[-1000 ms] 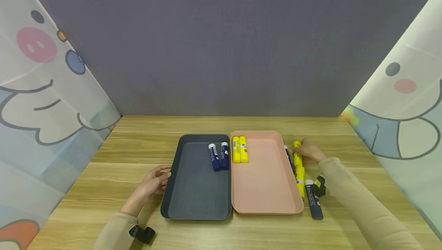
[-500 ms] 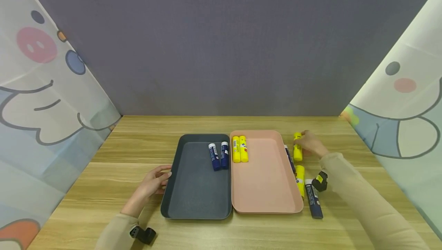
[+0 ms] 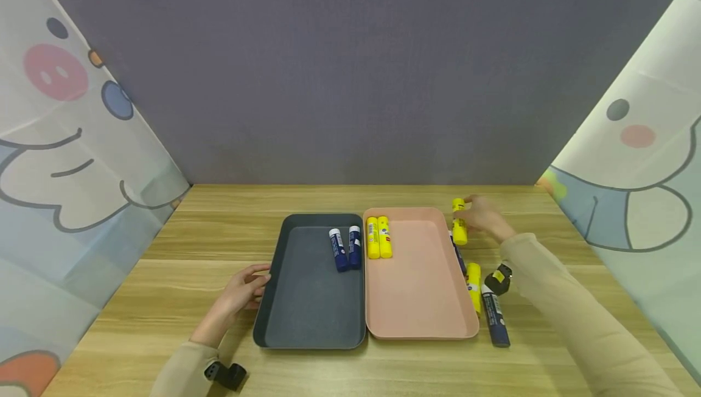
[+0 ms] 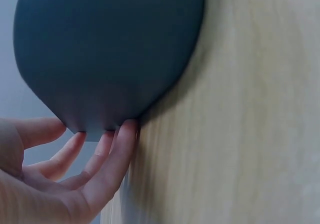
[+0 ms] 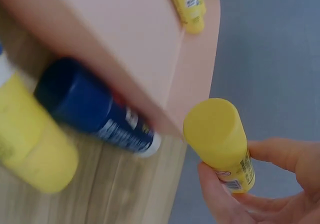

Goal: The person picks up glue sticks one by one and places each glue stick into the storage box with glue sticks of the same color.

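Note:
My right hand (image 3: 482, 217) pinches a yellow glue stick (image 5: 215, 134) between thumb and fingers, lifted near the pink tray's far right corner. My left hand (image 3: 243, 290) rests its fingertips against the outer left wall of the dark grey tray (image 3: 314, 312). Two navy glue sticks with white caps lie in that tray, one tilted (image 3: 338, 251) and one straighter (image 3: 355, 248). The adjoining pink tray (image 3: 418, 299) holds two yellow glue sticks (image 3: 379, 238) side by side at its far left corner.
Along the right side of the pink tray lie a navy glue stick (image 5: 100, 104), partly hidden by the rim, and a yellow glue stick (image 3: 474, 287). Another navy glue stick (image 3: 495, 318) is on the wooden table (image 3: 219, 232) nearer the right sleeve. A grey panel (image 3: 350, 80) stands behind.
My right hand has drawn the yellow glue stick away from the other yellow one, then carried it up and left toward the pink tray's corner. The left hand stays at the grey tray.

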Demonstrator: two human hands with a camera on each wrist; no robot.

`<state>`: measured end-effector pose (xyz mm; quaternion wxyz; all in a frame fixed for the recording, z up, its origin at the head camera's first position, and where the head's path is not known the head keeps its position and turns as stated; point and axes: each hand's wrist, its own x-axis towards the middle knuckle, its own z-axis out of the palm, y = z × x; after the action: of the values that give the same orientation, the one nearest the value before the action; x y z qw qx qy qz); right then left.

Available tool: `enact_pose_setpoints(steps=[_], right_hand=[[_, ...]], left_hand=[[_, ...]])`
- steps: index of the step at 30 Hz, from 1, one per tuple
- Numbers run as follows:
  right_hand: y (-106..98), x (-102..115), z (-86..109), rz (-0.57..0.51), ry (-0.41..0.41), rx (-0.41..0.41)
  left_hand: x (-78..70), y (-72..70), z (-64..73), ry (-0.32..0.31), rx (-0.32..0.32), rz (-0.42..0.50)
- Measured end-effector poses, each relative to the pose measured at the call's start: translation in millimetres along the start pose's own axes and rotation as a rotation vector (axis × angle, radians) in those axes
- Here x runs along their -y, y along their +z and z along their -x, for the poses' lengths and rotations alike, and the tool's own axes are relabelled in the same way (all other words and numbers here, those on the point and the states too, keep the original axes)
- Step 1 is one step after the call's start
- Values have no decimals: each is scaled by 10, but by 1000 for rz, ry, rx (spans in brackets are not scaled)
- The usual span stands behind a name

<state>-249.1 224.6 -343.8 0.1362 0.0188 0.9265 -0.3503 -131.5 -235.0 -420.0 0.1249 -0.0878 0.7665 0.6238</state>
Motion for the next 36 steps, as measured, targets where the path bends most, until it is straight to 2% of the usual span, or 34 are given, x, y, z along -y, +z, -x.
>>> enact_pose_setpoints(steps=[15,26,36], right_hand=[[265,336,-105,-65,-2,44],[441,438,-141,-96,-26,49],[603,472,-270,-26,-24,58]], left_hand=[[-5,-7,9,-1,3,4],[2,-3,4,-3,-6,-3],[5,-9,-1,-6,-1,3]])
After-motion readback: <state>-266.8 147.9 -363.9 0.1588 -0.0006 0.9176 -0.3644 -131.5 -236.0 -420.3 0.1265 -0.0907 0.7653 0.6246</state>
